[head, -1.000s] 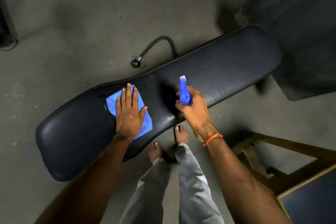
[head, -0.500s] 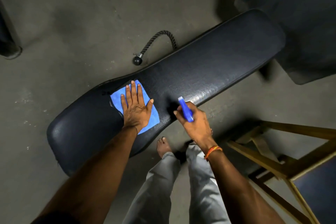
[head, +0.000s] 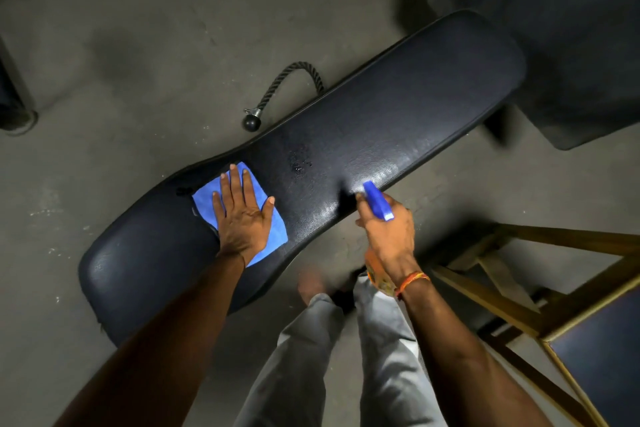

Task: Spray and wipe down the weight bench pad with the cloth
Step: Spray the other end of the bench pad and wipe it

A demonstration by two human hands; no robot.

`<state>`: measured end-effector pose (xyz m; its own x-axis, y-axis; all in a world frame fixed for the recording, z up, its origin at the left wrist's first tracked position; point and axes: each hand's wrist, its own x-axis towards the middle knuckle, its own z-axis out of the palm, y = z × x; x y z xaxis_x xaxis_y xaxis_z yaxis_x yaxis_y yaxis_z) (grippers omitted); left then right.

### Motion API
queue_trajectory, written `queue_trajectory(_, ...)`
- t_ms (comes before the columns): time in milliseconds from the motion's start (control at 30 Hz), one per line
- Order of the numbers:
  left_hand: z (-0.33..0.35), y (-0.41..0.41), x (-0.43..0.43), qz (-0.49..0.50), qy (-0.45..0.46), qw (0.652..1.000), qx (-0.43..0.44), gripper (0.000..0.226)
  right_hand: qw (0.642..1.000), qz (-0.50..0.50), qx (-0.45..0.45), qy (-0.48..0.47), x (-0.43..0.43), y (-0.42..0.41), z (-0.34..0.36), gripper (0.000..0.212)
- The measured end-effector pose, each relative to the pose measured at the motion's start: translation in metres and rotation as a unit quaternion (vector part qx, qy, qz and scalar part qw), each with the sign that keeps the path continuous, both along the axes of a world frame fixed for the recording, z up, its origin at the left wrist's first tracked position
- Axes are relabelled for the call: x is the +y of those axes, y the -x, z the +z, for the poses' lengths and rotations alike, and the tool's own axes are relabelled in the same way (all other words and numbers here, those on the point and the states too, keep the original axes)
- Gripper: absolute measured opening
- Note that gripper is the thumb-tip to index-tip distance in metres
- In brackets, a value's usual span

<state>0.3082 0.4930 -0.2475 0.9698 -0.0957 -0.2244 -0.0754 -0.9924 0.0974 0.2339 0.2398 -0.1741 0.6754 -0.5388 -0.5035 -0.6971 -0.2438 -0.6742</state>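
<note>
Glossy, pebbled black vinyl bench pad; soft matt blue cloth; rough concrete floor.

Bare foot a blur, spray bottle mostly hidden in the right hand, cloth middle under the left hand, rope end lost behind the bench pad

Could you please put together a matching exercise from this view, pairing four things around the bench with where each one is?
Things:
1. blue cloth
2. blue-topped spray bottle
3. black twisted rope with a ball end
4. wooden frame with a dark blue panel

Places:
A. on the floor beyond the black padded bench pad
B. gripped in the right hand
C. flat on the pad, under the left hand
D. at the lower right of the view

Pairs: 1-C, 2-B, 3-A, 4-D
</note>
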Motion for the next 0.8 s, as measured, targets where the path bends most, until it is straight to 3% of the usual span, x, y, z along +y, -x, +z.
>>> queue_trajectory(100, 0.004, -0.001, -0.009, 0.004, -0.018, 1.0, -0.007, 0.074, 0.997, -0.05, -0.053, 0.0, -0.02, -0.003, 0.0, 0.039)
queue_trajectory(167, 0.01, -0.004, -0.019, -0.014, -0.026, 0.999, -0.015, 0.07, 0.998, -0.048, -0.031, 0.021, -0.03, -0.004, -0.002, 0.042)
queue_trajectory(300, 0.019, -0.023, -0.051, -0.057, 0.052, 0.997, -0.018, 0.066, 1.0, 0.008, -0.008, 0.022, -0.04, 0.012, -0.008, 0.039)
queue_trajectory(433, 0.025, -0.052, -0.084, -0.002, 0.132, 0.991, 0.022, 0.066, 0.993, 0.115, 0.035, 0.021, -0.041, 0.034, -0.013, 0.035)
queue_trajectory(567, 0.03, -0.075, -0.104, 0.093, 0.16, 0.981, 0.049, 0.069, 0.981, 0.184, 0.047, 0.046, -0.038, 0.043, -0.02, 0.047)
queue_trajectory(667, 0.031, -0.086, -0.114, 0.139, 0.159, 0.976, 0.062, 0.077, 0.987, 0.145, 0.044, 0.048, -0.041, 0.039, -0.018, 0.048)
queue_trajectory(800, 0.037, -0.095, -0.135, 0.095, 0.114, 0.981, 0.123, 0.1, 0.999, 0.041, 0.023, 0.02, -0.059, 0.022, -0.011, 0.042)
